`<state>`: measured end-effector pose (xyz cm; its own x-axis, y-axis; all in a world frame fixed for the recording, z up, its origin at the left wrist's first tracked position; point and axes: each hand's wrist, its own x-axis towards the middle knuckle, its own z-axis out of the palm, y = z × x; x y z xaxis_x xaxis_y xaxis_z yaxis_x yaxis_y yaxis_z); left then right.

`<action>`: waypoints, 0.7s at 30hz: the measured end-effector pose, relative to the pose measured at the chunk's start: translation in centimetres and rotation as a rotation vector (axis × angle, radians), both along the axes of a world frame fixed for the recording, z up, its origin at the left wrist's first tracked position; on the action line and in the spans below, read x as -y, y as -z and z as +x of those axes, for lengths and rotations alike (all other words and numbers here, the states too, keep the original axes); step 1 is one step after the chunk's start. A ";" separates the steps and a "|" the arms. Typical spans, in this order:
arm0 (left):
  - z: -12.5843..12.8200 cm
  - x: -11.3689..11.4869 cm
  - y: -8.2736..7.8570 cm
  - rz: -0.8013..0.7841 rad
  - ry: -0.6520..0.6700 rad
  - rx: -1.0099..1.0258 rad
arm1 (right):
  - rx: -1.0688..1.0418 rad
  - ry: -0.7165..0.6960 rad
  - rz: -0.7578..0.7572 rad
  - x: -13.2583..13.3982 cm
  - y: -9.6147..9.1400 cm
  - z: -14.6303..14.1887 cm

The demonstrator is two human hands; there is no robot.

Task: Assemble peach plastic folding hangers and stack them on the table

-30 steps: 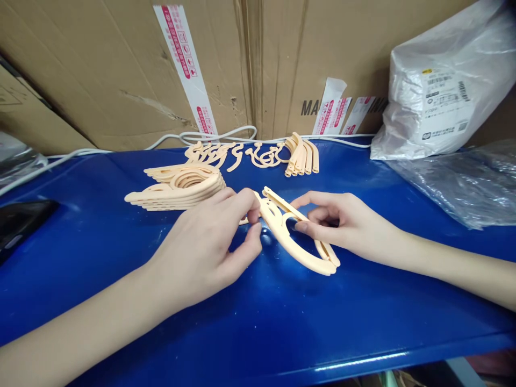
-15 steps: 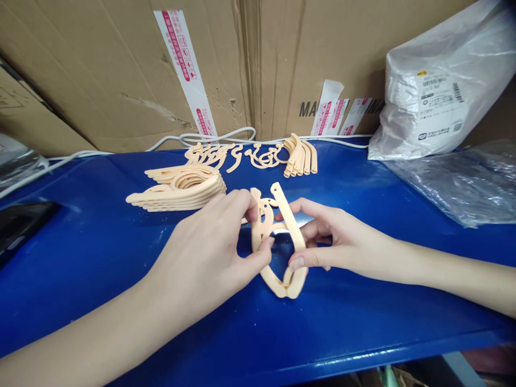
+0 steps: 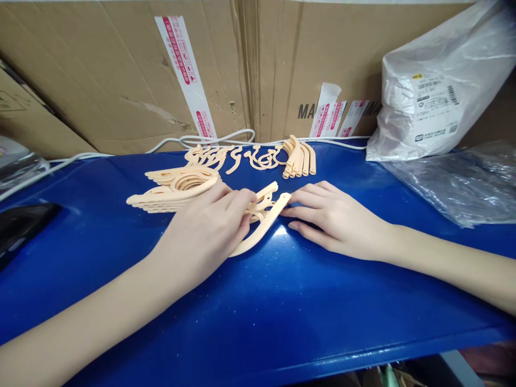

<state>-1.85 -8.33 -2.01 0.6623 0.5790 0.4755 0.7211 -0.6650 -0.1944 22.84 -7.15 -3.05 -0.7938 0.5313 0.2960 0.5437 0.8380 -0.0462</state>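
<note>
My left hand [image 3: 207, 220] has its fingers closed on a beige plastic folding hanger [image 3: 263, 230], whose arms point up and to the right. That hand covers the hanger's left end. My right hand [image 3: 330, 217] is just right of the hanger, with its fingers stretched out and its thumb apart. Its fingertips are at the hanger's right tip; whether they touch it I cannot tell. Left of the hanger lies a stack of similar beige hangers [image 3: 155, 200], partly behind my left hand. Loose beige hooks [image 3: 235, 161] and a bunch of curved hanger arms [image 3: 300, 158] lie farther back.
Large cardboard boxes [image 3: 121, 64] stand behind the blue table [image 3: 226, 322]. A white cable [image 3: 161, 142] runs along the back edge. At right are a white plastic parcel [image 3: 435, 97] and a clear plastic bag [image 3: 455, 183]. A black object [image 3: 28, 226] lies at left.
The hanger has turned from upright to slanting right, and its lower end has moved left under my left hand. My right hand has let go of its arm and its fingers have straightened.
</note>
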 end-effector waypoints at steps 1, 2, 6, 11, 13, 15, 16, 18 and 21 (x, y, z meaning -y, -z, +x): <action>0.0 -0.1 0.0 0.011 0.014 -0.020 | 0.025 0.001 0.048 0.0 -0.1 0.1; -0.1 -0.2 0.1 0.021 0.032 -0.044 | 0.055 0.002 0.093 -0.1 -0.3 0.2; -0.5 -0.7 0.1 0.043 0.110 -0.137 | 0.172 0.042 0.185 -0.5 -1.1 1.0; -0.8 -1.1 0.0 -0.044 0.146 -0.211 | 0.276 0.123 0.180 -0.7 -1.8 1.9; -0.7 -1.2 -0.1 -0.033 0.145 -0.235 | 0.271 0.147 0.172 -0.6 -1.9 1.9; -0.6 -1.3 -0.3 -0.005 0.147 -0.257 | 0.239 0.154 0.123 -0.3 -2.0 1.7; -0.5 -1.4 -0.4 0.010 0.152 -0.264 | 0.225 0.147 0.094 -0.3 -2.0 1.6; -0.5 -1.6 -0.5 0.040 0.166 -0.281 | 0.211 0.125 0.066 -0.3 -1.9 1.6; -0.6 -1.9 -0.5 0.072 0.182 -0.291 | 0.207 0.102 0.080 -0.9 -1.7 2.1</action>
